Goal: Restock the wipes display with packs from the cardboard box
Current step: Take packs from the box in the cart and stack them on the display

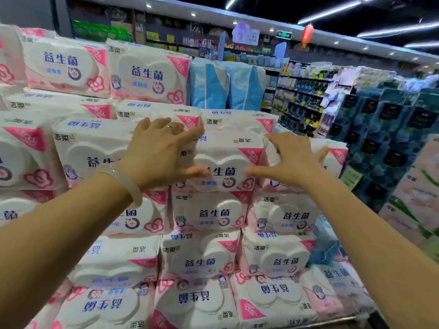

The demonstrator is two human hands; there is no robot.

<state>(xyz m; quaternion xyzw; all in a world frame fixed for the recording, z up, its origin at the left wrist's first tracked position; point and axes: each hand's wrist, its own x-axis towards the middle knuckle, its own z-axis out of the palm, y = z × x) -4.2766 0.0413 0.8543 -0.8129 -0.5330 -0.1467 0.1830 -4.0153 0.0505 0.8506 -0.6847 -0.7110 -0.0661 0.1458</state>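
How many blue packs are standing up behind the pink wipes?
2. One blue pack stands just right of the top pink row; the second blue pack leans beside it, further right. More may hide behind.

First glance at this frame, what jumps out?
A wall of stacked white-and-pink plastic wipes packs fills the left and centre of the view. At mid-frame the left hand and right hand press with spread fingers on either side of one white-and-pink wipes pack on top of the front stack. Behind stand pale blue soft packs, with dark teal boxed goods to the right.
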